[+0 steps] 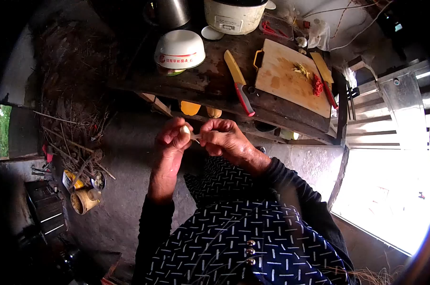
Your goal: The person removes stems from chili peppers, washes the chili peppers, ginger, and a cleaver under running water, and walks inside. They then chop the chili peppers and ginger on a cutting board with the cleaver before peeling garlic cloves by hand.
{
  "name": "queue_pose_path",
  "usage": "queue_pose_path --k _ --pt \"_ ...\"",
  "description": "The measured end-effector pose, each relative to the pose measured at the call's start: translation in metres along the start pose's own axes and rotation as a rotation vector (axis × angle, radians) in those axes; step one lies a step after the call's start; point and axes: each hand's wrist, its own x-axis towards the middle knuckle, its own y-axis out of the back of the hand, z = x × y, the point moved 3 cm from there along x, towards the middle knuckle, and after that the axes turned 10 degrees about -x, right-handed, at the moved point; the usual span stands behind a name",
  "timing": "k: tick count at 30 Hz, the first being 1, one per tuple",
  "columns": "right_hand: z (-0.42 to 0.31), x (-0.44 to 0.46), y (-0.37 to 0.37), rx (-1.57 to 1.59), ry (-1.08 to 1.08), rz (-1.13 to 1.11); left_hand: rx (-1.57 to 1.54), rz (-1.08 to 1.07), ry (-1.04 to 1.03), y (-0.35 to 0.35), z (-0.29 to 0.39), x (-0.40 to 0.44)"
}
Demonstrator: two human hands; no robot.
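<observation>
In front of my body, my left hand (174, 137) is closed on a small pale garlic clove (185, 129), held between thumb and fingers. Close beside it, my right hand (223, 137) is pinched on a thin light strip (195, 137) that looks like garlic skin, at the clove's lower side. Beyond the hands, on the dark wooden table (210, 88), lies a yellow-bladed knife (238, 78) with a red and grey handle. A cutting board (281, 71) to its right bears chopped red pieces (317, 85) and yellowish shreds (301, 70).
A second knife (325, 76) lies along the board's right edge. An upturned white bowl (179, 50), a metal pot (172, 13) and a white cooker (235, 18) stand farther back. Garlic (301, 42) sits near a plastic bag (319, 34). Firewood and a bucket (85, 201) are at left.
</observation>
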Motion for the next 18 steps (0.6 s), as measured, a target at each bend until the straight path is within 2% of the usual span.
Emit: queue_pose_path --k 2,4,6,7,9,13,15,18 --pt "0.002 0.000 0.003 -0.027 -0.008 0.023 -0.170 0.051 0.010 0.006 -0.002 0.002" --pt "0.001 -0.001 0.006 -0.053 -0.018 0.048 -0.196 0.084 0.001 0.011 0.001 0.003" --pt "-0.003 -0.001 0.008 -0.270 0.006 0.058 -0.206 0.095 -0.019 0.014 0.004 0.003" --pt "-0.004 0.000 0.005 -0.269 0.007 0.057 -0.205 0.095 -0.020 0.013 0.005 0.003" --pt "-0.007 0.001 -0.004 -0.306 0.061 0.018 -0.096 0.135 -0.026 0.006 0.010 0.000" --pt "-0.021 0.000 -0.007 -0.424 0.013 0.023 0.071 0.113 -0.114 0.000 0.017 -0.004" --pt "-0.019 0.001 -0.007 -0.443 0.024 0.010 0.220 -0.032 -0.175 0.000 0.021 -0.005" --pt "-0.019 0.003 -0.010 -0.464 0.063 -0.009 0.344 0.002 -0.169 -0.011 0.024 -0.010"
